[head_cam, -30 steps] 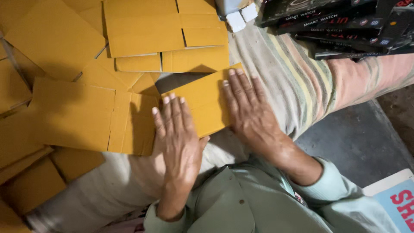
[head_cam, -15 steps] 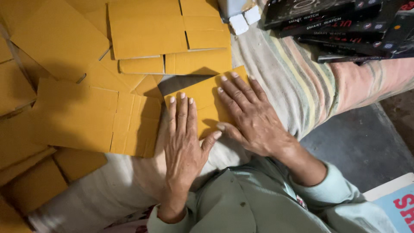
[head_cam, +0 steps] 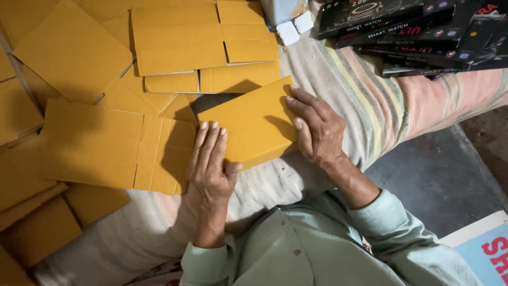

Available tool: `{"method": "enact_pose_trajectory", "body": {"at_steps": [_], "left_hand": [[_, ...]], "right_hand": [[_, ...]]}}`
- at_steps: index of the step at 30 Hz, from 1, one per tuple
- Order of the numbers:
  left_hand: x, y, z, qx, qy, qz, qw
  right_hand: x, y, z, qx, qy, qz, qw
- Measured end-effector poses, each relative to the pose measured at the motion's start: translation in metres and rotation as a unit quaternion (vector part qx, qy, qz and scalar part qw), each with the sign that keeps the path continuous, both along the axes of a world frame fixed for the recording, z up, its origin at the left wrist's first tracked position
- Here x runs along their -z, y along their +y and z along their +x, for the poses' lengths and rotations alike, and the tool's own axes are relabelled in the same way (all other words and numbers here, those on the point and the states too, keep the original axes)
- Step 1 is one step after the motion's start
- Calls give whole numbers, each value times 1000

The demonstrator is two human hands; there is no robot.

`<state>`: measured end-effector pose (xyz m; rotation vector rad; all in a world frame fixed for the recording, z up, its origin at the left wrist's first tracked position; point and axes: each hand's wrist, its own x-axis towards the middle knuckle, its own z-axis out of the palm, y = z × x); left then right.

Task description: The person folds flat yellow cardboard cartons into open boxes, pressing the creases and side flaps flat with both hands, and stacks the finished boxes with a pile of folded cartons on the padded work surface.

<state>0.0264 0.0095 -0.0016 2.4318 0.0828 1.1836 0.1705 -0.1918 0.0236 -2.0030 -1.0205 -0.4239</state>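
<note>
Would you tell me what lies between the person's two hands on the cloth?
In the head view, a flat yellow cardboard piece spans the gap: the left hand presses its near-left edge, and the right hand rests on its right edge.

Under the left hand [head_cam: 210,167] and the right hand [head_cam: 316,127] lies a folded carton [head_cam: 254,123] of matt, mustard-yellow cardboard, smooth-faced with crisp creased edges. The flat carton blanks [head_cam: 106,143] to the left of the left hand are the same dull paperboard, scored along their flaps. Beneath both hands the striped cloth [head_cam: 365,90] looks coarse and woven. Beyond the right hand, the stacked black boxes [head_cam: 418,32] have a glossy printed finish. The pale green sleeve [head_cam: 391,222] at the right wrist is soft matt fabric.
</note>
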Motion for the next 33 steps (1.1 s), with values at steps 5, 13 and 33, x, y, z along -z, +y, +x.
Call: {"method": "enact_pose_trajectory", "body": {"at_steps": [5, 13, 33], "left_hand": [[-2, -5, 0, 30, 45, -178, 983], [-3, 27, 13, 150, 111, -379, 906], [-46, 5, 26, -42, 320, 1, 946]], "right_hand": [[-16, 1, 3, -23, 100, -61, 993], [-31, 7, 21, -114, 122, -175, 970], [-31, 28, 20, -78, -24, -258, 963]]}}
